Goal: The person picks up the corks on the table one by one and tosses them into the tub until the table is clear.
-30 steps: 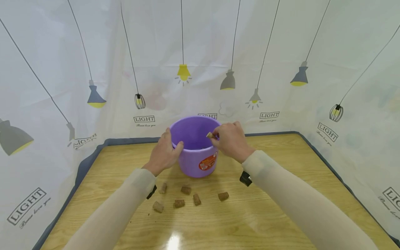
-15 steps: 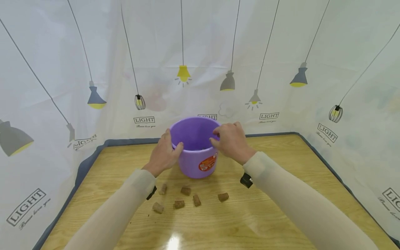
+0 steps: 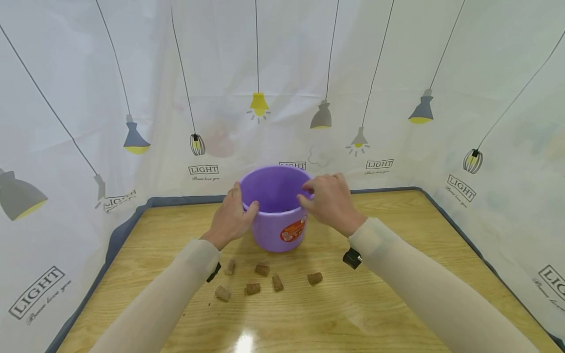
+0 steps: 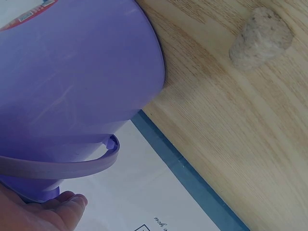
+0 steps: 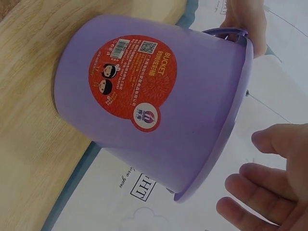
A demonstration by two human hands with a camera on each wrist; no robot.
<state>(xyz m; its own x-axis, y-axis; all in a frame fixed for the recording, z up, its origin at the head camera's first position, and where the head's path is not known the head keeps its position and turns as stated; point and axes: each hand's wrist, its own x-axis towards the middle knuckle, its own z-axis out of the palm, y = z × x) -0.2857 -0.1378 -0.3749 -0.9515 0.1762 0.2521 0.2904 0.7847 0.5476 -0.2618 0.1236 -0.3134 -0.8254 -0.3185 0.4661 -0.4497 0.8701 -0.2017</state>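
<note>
A purple bucket [image 3: 267, 235] with a red label stands upright on the table. My left hand [image 3: 229, 215] holds its rim on the left, thumb at the front; in the left wrist view, the fingers [image 4: 67, 211] show beyond the bucket's handle [image 4: 57, 169]. At the rim's right side is my right hand [image 3: 333, 203], holding nothing. The right wrist view shows this hand [image 5: 281, 178] with thumb and fingers apart, a gap between it and the rim. Several corks lie before the bucket, among them a brown cork [image 3: 315, 278] and a pale cork [image 4: 262, 38]. Most of the bucket's bottom is hidden.
The wooden table [image 3: 375, 304] has a dark blue border [image 3: 379, 189] at its back edge. White sheeting [image 3: 282, 59] printed with lamps encloses the back and both sides. A black strap device [image 3: 351, 258] sits at the right wrist.
A second ago my right hand pinched a cork over the bucket; its fingers have let it go. The hand has since shifted slightly right. My left hand stays on the rim.
</note>
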